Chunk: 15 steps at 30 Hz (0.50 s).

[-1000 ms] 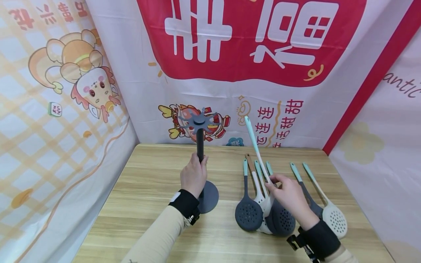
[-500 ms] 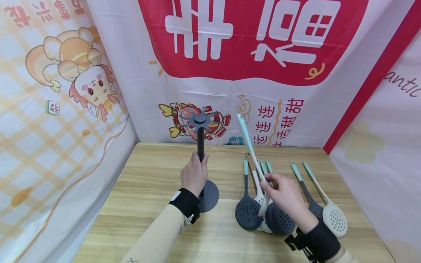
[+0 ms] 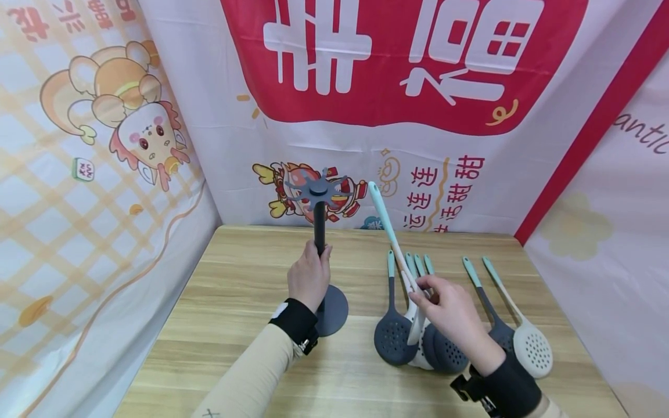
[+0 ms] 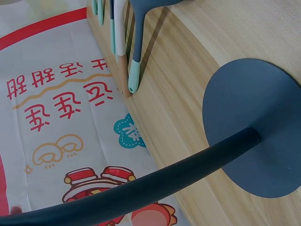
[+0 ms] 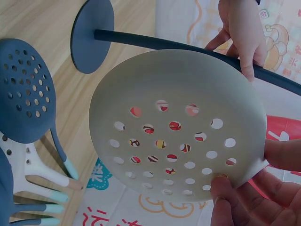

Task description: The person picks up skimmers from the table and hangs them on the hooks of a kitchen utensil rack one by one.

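Note:
My left hand (image 3: pixel 307 277) grips the black pole of a utensil stand (image 3: pixel 319 223), whose top is a ring of hooks. Its round base (image 4: pixel 254 127) rests on the table. In my right hand (image 3: pixel 452 313) is a pale grey skimmer (image 3: pixel 382 212) with a mint handle end, pinched between thumb and fingers where handle meets head. The handle slants up and left, its tip a little right of the hooks. The right wrist view shows the skimmer's perforated head (image 5: pixel 178 77) broadside, held off the table, partly in front of the stand's pole.
Under and beside my right hand lie several overlapping utensils, among them a dark skimmer (image 3: pixel 392 342) at the left. Farther right lie a dark utensil (image 3: pixel 500 332) and a pale skimmer (image 3: pixel 533 348). Printed cloth (image 3: pixel 313 139) hangs behind the wooden table (image 3: pixel 240 278).
My right hand has shifted slightly left. The skimmer's handle tip has swung left toward the stand, and its head has come away from the pile. The left hand keeps its grip on the pole.

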{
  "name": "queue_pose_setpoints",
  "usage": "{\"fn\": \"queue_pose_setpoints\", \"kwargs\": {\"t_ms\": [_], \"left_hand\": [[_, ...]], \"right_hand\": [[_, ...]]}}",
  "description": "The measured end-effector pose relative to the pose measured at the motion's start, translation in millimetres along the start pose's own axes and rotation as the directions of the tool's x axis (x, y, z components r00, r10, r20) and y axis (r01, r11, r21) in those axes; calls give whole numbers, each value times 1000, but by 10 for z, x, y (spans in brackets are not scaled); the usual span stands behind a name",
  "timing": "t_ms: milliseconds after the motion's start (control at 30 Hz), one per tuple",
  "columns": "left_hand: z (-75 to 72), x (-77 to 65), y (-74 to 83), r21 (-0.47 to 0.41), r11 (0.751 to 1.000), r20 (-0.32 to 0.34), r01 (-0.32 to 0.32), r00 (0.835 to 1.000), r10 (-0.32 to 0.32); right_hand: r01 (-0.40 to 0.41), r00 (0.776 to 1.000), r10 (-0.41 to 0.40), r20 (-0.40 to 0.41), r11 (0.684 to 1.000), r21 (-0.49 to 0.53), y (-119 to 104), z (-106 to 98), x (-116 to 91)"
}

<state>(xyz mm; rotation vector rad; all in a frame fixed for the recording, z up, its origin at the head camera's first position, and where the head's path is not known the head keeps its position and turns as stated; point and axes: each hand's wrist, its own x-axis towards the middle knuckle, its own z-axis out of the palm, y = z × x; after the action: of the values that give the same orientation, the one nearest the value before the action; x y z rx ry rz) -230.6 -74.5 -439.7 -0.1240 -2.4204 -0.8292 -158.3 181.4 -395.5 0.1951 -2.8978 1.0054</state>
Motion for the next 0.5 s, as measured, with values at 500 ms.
{"fn": "queue_pose_setpoints", "kwargs": {"t_ms": [500], "left_hand": [[-2, -9, -4, 12, 1000, -11, -10, 1000, 10]], "right_hand": [[30, 999, -30, 11, 1000, 1, -118, 27, -43]]}}
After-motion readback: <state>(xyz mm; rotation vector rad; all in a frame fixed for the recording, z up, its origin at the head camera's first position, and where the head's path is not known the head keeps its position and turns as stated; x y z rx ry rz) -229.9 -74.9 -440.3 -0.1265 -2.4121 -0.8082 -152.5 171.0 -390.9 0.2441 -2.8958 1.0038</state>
